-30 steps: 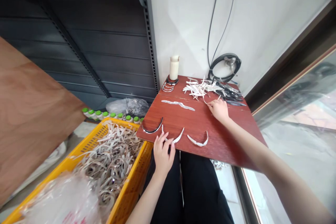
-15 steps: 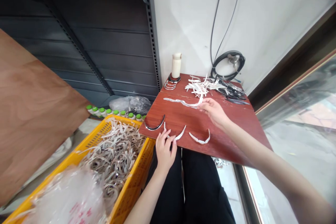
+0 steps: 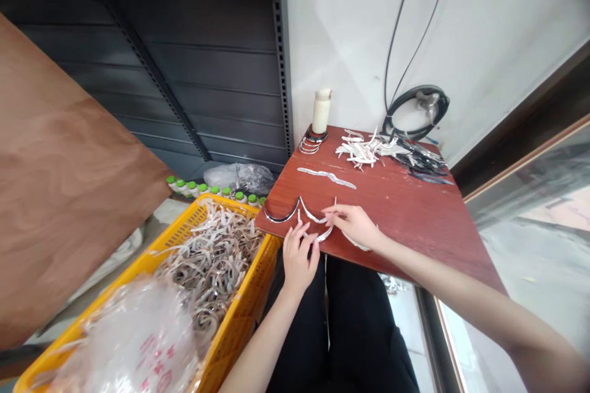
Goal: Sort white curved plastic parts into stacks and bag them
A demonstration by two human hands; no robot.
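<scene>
On my lap lies a red board (image 3: 415, 209). My right hand (image 3: 354, 225) is closed in a pinch on a white curved strip (image 3: 311, 215) near the board's front edge. This strip's far tip meets a dark curved strip (image 3: 280, 217). My left hand (image 3: 299, 256) has its fingers stretched out, with the tips resting on another white curved strip (image 3: 325, 235). A third white strip (image 3: 358, 245) lies partly under my right wrist. A long wavy white strip (image 3: 326, 177) lies mid-board.
At the board's far edge are a pile of white strips (image 3: 364, 150), dark strips (image 3: 421, 163), a cream bottle (image 3: 321, 110), metal rings (image 3: 310, 146) and a coiled cable (image 3: 417, 113). To the left stand a yellow crate (image 3: 230, 331) of strips, a plastic bag (image 3: 133, 344), green-capped bottles (image 3: 207, 189) and a wooden panel (image 3: 55, 184).
My right hand has come back from the far pile to the board's front edge, carrying a white strip, and holds it beside the dark strip. My left hand stayed put.
</scene>
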